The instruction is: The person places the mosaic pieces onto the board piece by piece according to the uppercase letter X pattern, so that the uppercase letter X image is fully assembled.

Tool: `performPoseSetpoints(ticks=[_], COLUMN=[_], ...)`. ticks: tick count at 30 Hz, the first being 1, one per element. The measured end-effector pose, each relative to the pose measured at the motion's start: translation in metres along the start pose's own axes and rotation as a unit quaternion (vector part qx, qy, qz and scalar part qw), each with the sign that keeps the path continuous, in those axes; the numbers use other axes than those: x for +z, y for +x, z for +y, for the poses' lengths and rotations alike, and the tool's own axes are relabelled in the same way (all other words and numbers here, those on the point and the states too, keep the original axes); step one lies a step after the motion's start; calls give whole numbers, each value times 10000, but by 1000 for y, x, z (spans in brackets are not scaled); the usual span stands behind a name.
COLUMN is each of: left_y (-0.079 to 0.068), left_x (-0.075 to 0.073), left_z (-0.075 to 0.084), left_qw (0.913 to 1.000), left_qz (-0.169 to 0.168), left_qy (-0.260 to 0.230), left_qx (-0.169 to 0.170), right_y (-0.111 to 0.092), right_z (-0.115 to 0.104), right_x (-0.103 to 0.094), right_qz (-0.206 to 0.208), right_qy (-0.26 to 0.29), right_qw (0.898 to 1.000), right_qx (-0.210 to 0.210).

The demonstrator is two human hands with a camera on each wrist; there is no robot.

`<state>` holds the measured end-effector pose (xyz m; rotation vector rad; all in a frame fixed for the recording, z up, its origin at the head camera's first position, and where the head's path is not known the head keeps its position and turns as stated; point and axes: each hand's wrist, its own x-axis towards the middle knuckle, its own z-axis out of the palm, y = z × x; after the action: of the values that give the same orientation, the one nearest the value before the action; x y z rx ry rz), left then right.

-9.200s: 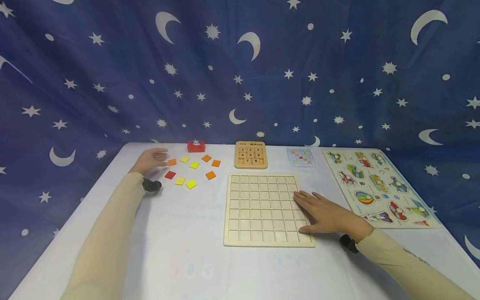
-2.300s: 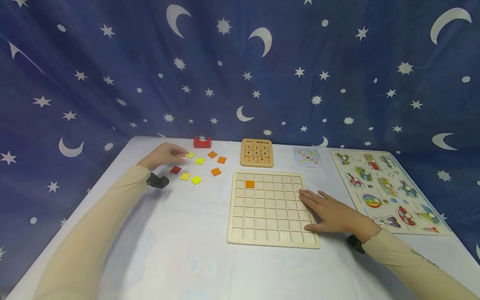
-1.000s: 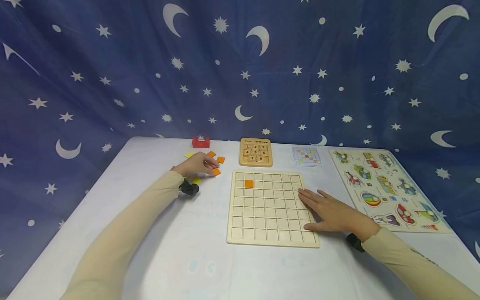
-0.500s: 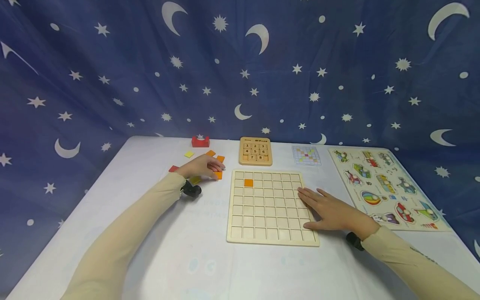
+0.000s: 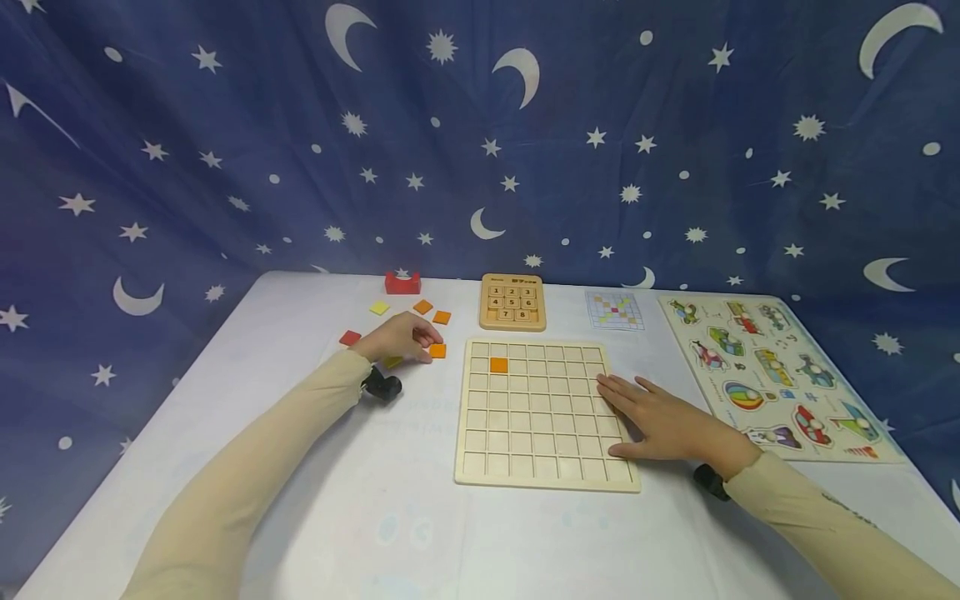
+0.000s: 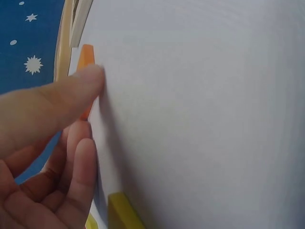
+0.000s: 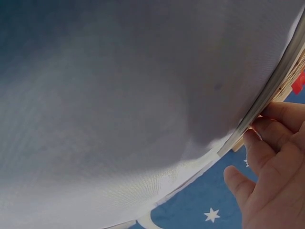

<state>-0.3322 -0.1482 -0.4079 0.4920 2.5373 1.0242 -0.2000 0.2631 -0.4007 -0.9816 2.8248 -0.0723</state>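
Head view: left hand (image 5: 399,337) is at an orange tile (image 5: 438,351), ten o'clock of the grid board (image 5: 544,417); whether pinching, I cannot tell. Right hand (image 5: 660,423) lies spread at its three-o'clock edge. Probably light, stiff: hold opposite edges.

Sort of place: a tabletop play area is shown; whether it is set in a home, a classroom or a studio cannot be told.
Backdrop: the upper half of the frame is filled by dark blue cloth (image 5: 637,100) printed with white moons and stars.
Table: the lower half is taken up by a white-covered table (image 5: 360,517).
Toys: coloured tiles (image 5: 438,351) are seen left of centre, a numbered puzzle (image 5: 512,303) and grid board (image 5: 540,417) near centre, a picture puzzle (image 5: 776,414) at right.
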Motion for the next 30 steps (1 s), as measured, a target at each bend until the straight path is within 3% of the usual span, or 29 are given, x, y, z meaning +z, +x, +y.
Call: performPoseSetpoints(ticks=[10,23,30], left_y=[-1,-2,-1], left_x=[2,3,4], left_z=[2,3,16], left_qw=[9990,9984,9990], left_qz=[133,225,223], left_qy=[419,500,281], left_qx=[127,107,248], right_y=[1,1,1], right_z=[0,1,2], right_x=[0,2,2], right_qz=[-5,2,13], right_qy=[-13,-11,-26], right_qw=[10000,10000,10000], right_qx=[19,2,16])
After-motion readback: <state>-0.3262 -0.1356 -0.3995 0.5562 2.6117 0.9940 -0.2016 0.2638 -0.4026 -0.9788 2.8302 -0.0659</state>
